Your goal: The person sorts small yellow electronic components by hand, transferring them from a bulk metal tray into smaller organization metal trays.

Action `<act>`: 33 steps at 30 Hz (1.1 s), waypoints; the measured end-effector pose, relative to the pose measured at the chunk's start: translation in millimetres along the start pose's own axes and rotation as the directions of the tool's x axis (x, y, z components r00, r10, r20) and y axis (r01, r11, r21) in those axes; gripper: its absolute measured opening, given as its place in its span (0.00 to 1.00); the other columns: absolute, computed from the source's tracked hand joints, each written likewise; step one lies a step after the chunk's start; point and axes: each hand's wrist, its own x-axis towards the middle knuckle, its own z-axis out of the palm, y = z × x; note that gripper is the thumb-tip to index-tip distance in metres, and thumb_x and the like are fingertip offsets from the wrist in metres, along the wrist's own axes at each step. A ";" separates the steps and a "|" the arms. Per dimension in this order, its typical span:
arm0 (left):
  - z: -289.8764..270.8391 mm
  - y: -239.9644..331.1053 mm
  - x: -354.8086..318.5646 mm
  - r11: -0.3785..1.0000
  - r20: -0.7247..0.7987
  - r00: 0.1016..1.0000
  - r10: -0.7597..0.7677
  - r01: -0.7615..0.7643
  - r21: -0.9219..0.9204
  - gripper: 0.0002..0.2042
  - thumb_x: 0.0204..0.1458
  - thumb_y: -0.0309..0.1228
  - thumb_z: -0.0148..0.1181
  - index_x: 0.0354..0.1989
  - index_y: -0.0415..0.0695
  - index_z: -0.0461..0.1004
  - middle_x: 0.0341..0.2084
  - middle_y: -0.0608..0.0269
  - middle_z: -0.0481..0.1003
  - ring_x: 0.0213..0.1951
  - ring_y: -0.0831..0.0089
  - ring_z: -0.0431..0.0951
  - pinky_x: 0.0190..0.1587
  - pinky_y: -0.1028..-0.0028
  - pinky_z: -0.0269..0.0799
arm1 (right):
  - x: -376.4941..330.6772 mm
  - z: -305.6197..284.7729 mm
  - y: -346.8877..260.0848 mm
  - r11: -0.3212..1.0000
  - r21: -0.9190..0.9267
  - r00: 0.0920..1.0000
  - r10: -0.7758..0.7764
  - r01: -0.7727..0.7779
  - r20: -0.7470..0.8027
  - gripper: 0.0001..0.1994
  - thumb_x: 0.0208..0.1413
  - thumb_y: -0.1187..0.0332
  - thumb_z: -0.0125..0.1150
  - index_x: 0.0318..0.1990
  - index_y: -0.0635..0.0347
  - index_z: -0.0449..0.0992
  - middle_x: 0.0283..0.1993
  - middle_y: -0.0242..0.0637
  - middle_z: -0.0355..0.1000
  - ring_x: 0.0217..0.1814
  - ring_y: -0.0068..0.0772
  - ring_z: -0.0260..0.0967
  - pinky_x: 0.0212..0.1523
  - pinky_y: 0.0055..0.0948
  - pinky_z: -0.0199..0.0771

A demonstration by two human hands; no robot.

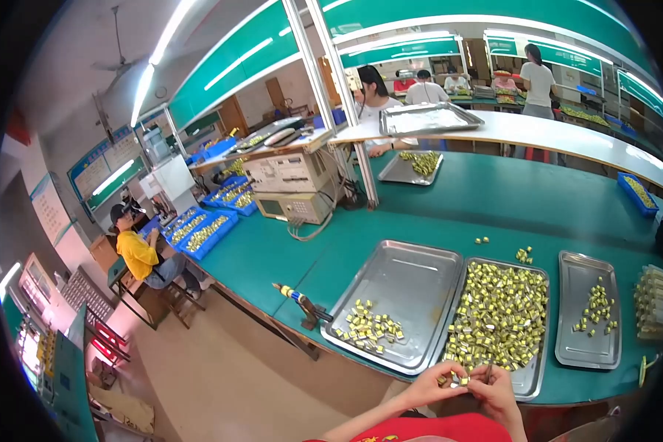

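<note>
Close to my body, over the near edge of the middle tray, my two hands meet. My left hand (431, 387) pinches small yellow-and-silver block-shaped components (455, 381) between thumb and fingers. Beside it, the fingers of my right hand (498, 394) are closed around a thin dark tool (488, 373), too small to name surely, its lower part hidden. Just beyond lies a metal tray (527, 384) heaped with the same components. On its left a larger metal tray (412, 269) bears a small pile near its front. A narrower tray (573, 346) on the right carries a few scattered ones.
A screwdriver-like tool (293, 293) rests in a stand at the table's left edge. Several clear tubes (654, 302) are stacked far right. Loose components (523, 255) lie behind the trays. Stacked instruments (291, 188), blue bins (214, 234) and a shelf (567, 136) stand farther off. Other people sit beyond.
</note>
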 end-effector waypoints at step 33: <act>-8.0 3.5 -21.0 0.997 -0.125 0.989 0.073 -0.076 -0.013 0.12 0.45 0.29 0.66 0.35 0.42 0.70 0.30 0.69 0.66 0.19 0.84 0.56 0.22 0.80 0.51 | 9.3 12.5 8.0 0.994 -0.064 0.992 0.097 -0.092 0.076 0.12 0.48 0.81 0.64 0.41 0.68 0.72 0.27 0.34 0.73 0.21 0.17 0.65 0.21 0.15 0.61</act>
